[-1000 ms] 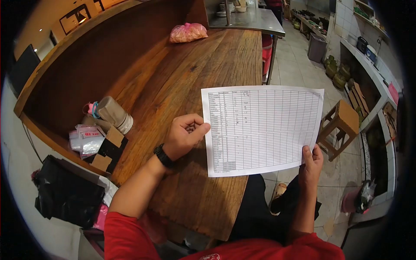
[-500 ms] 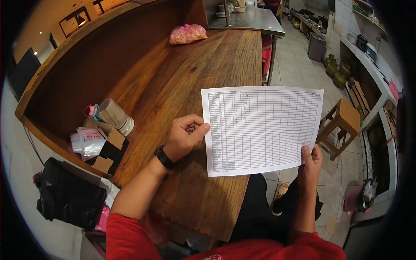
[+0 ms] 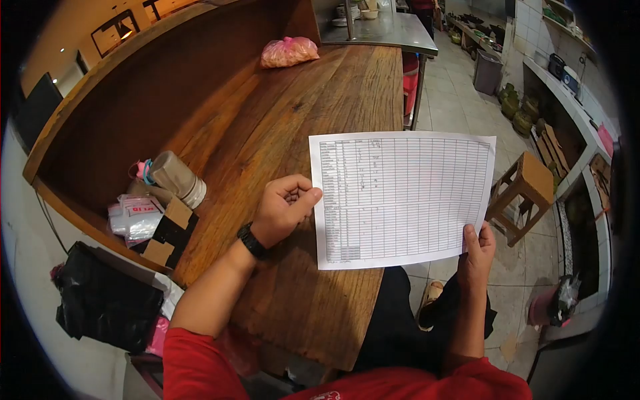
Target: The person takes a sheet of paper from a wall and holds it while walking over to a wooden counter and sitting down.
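Observation:
A white sheet of paper printed with a table grid, with handwritten marks in its left columns, is held up over the right edge of the wooden table. My left hand, with a black watch on the wrist, pinches the sheet's left edge between thumb and curled fingers. At the lower right corner my right hand grips the paper, thumb on the front and fingers behind.
On the table lie a pink-tinted plastic bag, a jar on its side and plastic packets. A wooden stool stands at right, near green gas cylinders. A black bag hangs at left.
The sheet has shifted very slightly to the left and up. Both hands keep their hold on it.

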The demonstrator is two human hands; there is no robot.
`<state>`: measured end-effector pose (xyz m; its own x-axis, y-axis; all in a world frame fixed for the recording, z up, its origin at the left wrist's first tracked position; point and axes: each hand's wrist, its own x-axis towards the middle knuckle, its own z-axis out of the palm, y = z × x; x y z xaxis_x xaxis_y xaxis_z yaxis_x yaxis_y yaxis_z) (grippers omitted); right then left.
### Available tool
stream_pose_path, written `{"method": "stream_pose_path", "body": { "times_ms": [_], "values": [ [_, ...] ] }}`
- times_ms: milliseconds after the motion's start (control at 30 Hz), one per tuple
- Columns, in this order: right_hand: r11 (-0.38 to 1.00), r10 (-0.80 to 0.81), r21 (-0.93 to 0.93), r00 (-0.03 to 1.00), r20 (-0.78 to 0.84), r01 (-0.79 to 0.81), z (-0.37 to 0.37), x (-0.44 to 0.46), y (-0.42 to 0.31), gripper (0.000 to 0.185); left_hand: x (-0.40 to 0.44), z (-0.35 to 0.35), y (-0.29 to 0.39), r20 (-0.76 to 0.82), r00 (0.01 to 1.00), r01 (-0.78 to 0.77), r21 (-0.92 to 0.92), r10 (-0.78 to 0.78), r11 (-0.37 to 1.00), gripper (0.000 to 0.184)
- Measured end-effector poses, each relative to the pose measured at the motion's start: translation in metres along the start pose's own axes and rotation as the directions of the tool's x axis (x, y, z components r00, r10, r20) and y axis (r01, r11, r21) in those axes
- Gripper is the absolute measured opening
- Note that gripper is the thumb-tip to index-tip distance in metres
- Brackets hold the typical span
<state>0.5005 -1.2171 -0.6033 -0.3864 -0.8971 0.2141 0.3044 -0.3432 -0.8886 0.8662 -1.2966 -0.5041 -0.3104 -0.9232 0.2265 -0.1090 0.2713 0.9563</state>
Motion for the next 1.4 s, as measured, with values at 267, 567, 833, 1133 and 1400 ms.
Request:
{"method": "stream_pose_path", "body": {
  "times_ms": [267,567,833,1133,1400],
  "values": [
    [1.0,-0.002,-0.011,1.0,0.019,0.002,-0.0025,0.0002,0.0019,0.029,0.0,-0.0011,0.0013,0.001,1.0,0.002,0.024,-0.002,1.0,0.013],
    [1.0,-0.012,-0.001,1.0,0.017,0.012,0.0006,-0.0006,-0.0005,0.028,0.0005,-0.0012,0.0001,0.001,1.0,-0.018,0.012,0.018,1.0,0.013],
    [1.0,-0.019,-0.011,1.0,0.013,0.019,0.0028,-0.0011,-0.0021,0.027,0.0004,-0.0021,0.0002,0.005,1.0,-0.024,0.019,0.024,1.0,0.012],
    [1.0,-0.022,-0.008,1.0,0.009,0.022,0.0012,-0.0004,-0.0002,0.025,0.0012,0.0007,-0.0003,-0.011,0.998,-0.06,0.059,0.061,0.996,0.015],
    [1.0,-0.012,0.012,1.0,0.012,0.011,-0.0009,-0.0001,0.0021,0.025,0.0008,-0.0008,0.0008,-0.015,1.0,-0.021,0.031,0.022,0.999,0.012]
  ]
}}
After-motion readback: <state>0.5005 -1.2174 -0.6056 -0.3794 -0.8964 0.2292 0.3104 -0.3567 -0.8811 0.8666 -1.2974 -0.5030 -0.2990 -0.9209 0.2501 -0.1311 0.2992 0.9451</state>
